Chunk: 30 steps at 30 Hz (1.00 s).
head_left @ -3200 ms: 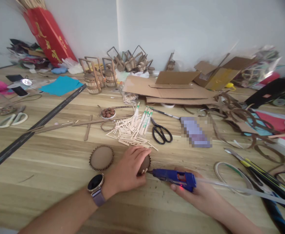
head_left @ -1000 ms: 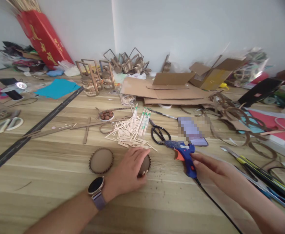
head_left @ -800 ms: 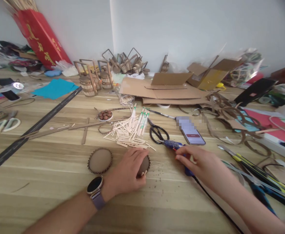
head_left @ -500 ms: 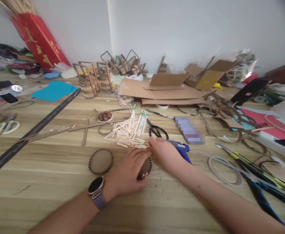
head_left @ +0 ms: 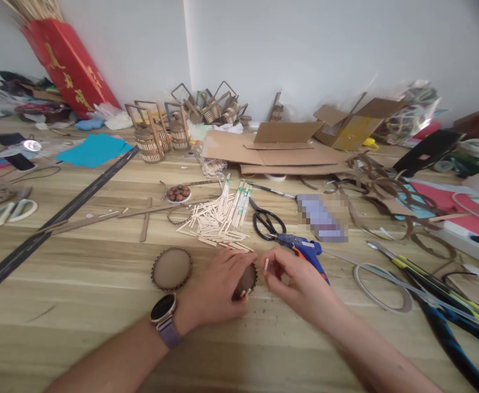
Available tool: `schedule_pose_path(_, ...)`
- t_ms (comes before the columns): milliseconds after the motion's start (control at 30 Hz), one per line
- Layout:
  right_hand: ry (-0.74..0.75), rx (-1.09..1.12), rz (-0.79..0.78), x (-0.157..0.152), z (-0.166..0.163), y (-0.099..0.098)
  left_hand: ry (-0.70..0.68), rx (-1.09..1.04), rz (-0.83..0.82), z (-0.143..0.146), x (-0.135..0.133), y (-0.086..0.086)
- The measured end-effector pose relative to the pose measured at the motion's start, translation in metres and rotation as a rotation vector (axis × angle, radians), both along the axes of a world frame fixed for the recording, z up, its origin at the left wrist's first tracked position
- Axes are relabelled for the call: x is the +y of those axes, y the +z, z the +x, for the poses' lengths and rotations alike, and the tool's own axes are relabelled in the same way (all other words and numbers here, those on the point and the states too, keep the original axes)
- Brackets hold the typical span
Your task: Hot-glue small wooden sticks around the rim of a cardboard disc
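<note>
My left hand (head_left: 219,284), with a watch on its wrist, lies curled over a round brown cardboard disc (head_left: 247,278) and presses it to the table. My right hand (head_left: 297,284) pinches a short wooden stick (head_left: 266,266) upright, just right of that disc. A second cardboard disc (head_left: 171,268) with a toothed rim lies free to the left. The blue glue gun (head_left: 305,248) rests on the table behind my right hand. A pile of short wooden sticks (head_left: 217,221) lies beyond both hands.
Black scissors (head_left: 268,222) and a phone (head_left: 321,218) lie behind the glue gun. Flat cardboard sheets (head_left: 276,153), small stick baskets (head_left: 157,136), cardboard rings (head_left: 387,191) and a long black ruler (head_left: 59,213) crowd the wooden table. Pliers and cables lie at the right.
My right hand set the glue gun down on the table, reached to the stick pile and came back holding one stick beside the disc. My left hand stayed on the disc.
</note>
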State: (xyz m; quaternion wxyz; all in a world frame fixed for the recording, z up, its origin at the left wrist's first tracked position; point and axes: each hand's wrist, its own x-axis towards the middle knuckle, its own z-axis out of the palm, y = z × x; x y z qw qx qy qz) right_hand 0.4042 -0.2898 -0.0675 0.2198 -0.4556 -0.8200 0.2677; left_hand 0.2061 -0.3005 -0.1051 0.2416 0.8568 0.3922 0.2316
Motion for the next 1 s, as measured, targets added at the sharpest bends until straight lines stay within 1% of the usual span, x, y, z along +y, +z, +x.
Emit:
schedule_pose_path(100, 0.075, 0.061, -0.16, -0.005, -0.002, -0.008, -0.012, -0.002, 0.0, 0.0, 0.001, -0.001)
schedule_pose_path(167, 0.099, 0.056, -0.203, -0.006, -0.003, -0.011, -0.016, 0.0, 0.003, -0.001, 0.001, -0.001)
schedule_pose_path(233, 0.114, 0.047, -0.211, -0.006, -0.003, -0.011, -0.02, 0.002, 0.004, -0.001, 0.002, -0.002)
schedule_pose_path(467, 0.152, 0.001, -0.162, -0.007, -0.003, -0.008, -0.019, -0.005, 0.004, -0.001, 0.002, 0.0)
schedule_pose_path(667, 0.19, 0.039, -0.133, -0.006, -0.005, -0.012, -0.019, 0.0, 0.005, -0.002, 0.001, 0.001)
schedule_pose_path(867, 0.283, 0.104, -0.002, -0.003, -0.005, -0.014, -0.017, 0.001, 0.005, -0.002, 0.001, 0.0)
schedule_pose_path(1000, 0.325, 0.104, 0.04, -0.003, -0.004, -0.016, -0.021, -0.01, -0.02, -0.002, 0.001, -0.001)
